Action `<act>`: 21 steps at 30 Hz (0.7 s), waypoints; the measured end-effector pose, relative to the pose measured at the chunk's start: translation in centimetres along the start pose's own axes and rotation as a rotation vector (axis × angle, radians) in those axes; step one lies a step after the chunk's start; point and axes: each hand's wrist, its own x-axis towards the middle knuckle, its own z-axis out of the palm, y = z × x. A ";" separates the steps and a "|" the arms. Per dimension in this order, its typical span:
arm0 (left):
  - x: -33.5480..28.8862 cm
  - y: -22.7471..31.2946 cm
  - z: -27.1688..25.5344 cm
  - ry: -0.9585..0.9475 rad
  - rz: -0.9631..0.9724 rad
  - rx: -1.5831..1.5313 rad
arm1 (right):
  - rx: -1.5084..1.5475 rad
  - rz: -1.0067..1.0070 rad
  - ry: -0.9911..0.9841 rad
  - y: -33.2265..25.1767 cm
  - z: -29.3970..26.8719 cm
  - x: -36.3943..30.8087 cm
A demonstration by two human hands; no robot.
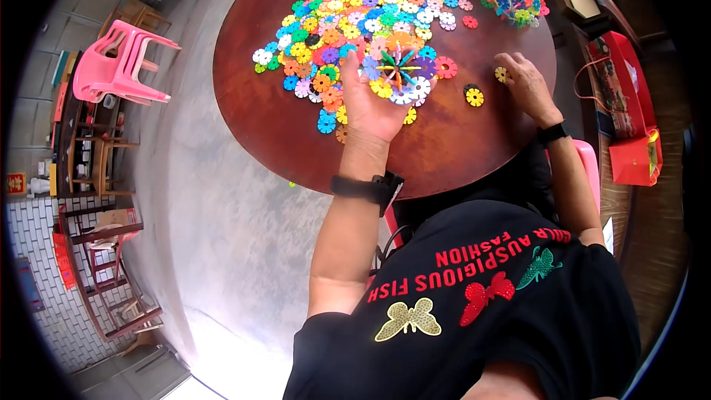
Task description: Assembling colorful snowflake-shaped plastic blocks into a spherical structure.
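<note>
On my left palm rests a cluster of interlocking snowflake discs (398,68), its colourful slotted pieces joined into a rounded shape. My left hand (370,107) supports it from below, thumb up along its left side. Over the right part of the round table, my right hand (527,81) curls its fingers at a single yellow snowflake disc (501,74). Another yellow disc (475,97) lies to the left of that hand, a dark one partly under it. Behind the cluster spreads a large loose pile of discs (326,33) in many colours.
The discs lie on a round brown table (259,133). Joined disc builds (515,0) stand at its far right. Pink plastic stools (122,63) are on the left, beside wooden furniture. Red bags (626,96) sit to the right. A pink chair edge (589,170) shows by my right arm.
</note>
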 end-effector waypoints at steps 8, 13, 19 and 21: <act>0.2 0.1 -0.3 0.103 0.095 -0.005 | 0.040 0.023 -0.060 -0.4 -0.7 1.4; -0.3 1.9 -1.4 0.107 0.121 -0.028 | 0.027 -0.050 -0.113 -1.0 -0.8 3.6; -0.5 2.1 -1.4 0.160 0.218 0.047 | 0.145 -0.120 -0.049 -1.3 -0.4 9.0; -0.4 2.0 -1.3 0.172 0.236 0.028 | 0.172 -0.128 0.012 -1.3 0.9 11.4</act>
